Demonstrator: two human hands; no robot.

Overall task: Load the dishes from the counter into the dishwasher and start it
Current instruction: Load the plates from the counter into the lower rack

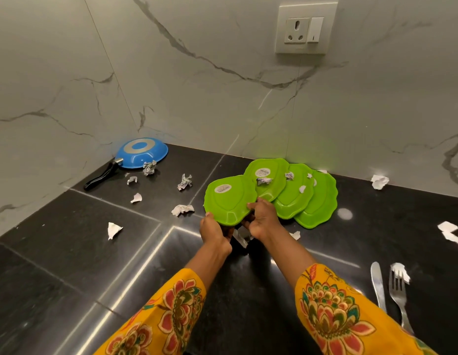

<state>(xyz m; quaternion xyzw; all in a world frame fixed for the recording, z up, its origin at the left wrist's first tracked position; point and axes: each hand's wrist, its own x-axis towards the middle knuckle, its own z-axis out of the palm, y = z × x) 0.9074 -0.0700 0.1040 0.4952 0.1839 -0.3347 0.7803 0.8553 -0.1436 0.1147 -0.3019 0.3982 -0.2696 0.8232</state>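
Four green plates, upside down, fanned out in front of me.

I grip the nearest green plate by its front rim; three more overlap behind it, a blue pan inverted far left, knife and fork at right.

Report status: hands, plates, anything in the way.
Left hand and right hand grip the nearest green plate, lifted. Three more green plates fanned behind. Paper scraps litter plates and counter.

Both arms wear yellow sleeves printed with red, green and teal flowers; forearms bare.
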